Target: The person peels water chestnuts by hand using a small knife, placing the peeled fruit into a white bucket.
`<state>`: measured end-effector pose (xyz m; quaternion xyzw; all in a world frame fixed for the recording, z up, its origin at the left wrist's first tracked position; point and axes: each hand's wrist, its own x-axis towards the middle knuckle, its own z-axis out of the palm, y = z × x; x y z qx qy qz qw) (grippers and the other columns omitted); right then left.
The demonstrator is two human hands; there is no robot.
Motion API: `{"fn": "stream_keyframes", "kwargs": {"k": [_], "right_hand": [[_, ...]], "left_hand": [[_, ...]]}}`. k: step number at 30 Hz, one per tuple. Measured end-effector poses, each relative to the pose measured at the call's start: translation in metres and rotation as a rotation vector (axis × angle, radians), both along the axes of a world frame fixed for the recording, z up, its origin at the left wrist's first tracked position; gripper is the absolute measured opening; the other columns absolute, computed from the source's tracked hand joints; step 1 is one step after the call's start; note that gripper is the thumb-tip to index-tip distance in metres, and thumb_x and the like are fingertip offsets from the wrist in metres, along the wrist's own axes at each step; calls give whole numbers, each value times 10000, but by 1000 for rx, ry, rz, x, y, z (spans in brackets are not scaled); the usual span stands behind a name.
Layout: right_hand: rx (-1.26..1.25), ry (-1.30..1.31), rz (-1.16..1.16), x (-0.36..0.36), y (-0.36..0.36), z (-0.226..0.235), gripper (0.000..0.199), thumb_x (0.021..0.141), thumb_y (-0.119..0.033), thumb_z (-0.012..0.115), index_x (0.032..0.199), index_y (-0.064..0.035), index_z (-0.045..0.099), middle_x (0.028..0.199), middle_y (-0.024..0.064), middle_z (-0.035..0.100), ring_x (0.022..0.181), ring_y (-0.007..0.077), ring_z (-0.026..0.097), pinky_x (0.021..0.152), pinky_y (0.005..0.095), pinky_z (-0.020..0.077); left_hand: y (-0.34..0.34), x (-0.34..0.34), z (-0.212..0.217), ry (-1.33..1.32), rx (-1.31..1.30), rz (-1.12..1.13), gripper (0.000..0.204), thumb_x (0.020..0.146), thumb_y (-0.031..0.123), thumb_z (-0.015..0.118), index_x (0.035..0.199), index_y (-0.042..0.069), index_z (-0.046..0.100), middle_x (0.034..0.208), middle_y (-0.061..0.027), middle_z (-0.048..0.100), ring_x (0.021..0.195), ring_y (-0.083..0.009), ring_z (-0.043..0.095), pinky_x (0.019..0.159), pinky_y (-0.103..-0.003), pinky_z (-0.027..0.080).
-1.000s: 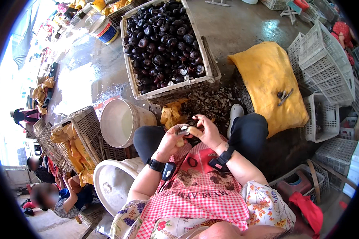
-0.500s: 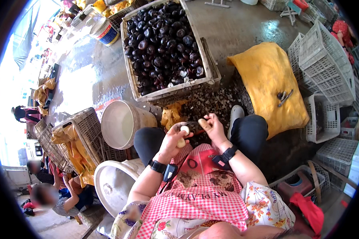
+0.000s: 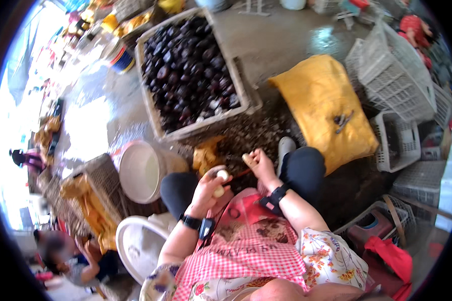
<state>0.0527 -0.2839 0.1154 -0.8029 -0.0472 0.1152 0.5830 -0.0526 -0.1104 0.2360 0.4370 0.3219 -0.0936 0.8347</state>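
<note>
My left hand holds a small peeled white piece between thumb and fingers, above my knees. A hand's width to its right, my right hand is closed on a small knife with a reddish handle that points toward the left hand. Both wrists wear dark bands. Beyond my knees a pile of dark peelings lies on the ground in front of a large crate full of dark round fruits.
A white bucket and a woven basket stand to my left, with a white basin nearer. A yellow sack lies at right beside white plastic crates. Another person sits at lower left.
My hands, joined on one piece a second ago, have parted. The left hand now shows the peeled white piece and the right hand has drawn away to the right with the knife.
</note>
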Motion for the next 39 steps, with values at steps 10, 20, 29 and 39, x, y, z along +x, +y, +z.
{"fn": "stream_keyframes", "kwargs": {"k": [10, 20, 29, 39], "right_hand": [[4, 67, 150, -8, -10, 42, 561, 877, -561, 641, 1067, -34, 617, 884, 141, 662, 779, 279, 645, 708, 360, 506], [-25, -33, 236, -17, -8, 50, 639, 896, -611, 584, 1113, -10, 590, 920, 130, 658, 773, 245, 641, 699, 340, 505], [-60, 124, 337, -14, -25, 49, 642, 889, -642, 565, 1085, -31, 596, 904, 151, 674, 846, 296, 660, 727, 360, 521], [79, -43, 339, -10, -6, 41, 674, 879, -670, 554, 1083, -29, 605, 839, 153, 665, 767, 300, 649, 686, 376, 504]], "left_hand": [[4, -9, -10, -35, 16, -31, 313, 902, -19, 548, 1206, 51, 570, 968, -97, 634, 796, -209, 648, 591, -298, 528], [23, -18, -38, 15, -40, 4, 326, 914, 4, 529, 1218, 122, 537, 980, -133, 603, 836, -275, 653, 617, -397, 556], [51, -5, -81, 33, 166, -323, 297, 894, 56, 641, 1174, 5, 557, 864, -163, 687, 661, -214, 647, 620, -338, 543], [22, -6, -55, 31, 567, -349, 256, 887, 78, 662, 1120, 7, 587, 825, -133, 680, 625, -184, 622, 579, -320, 516]]}}
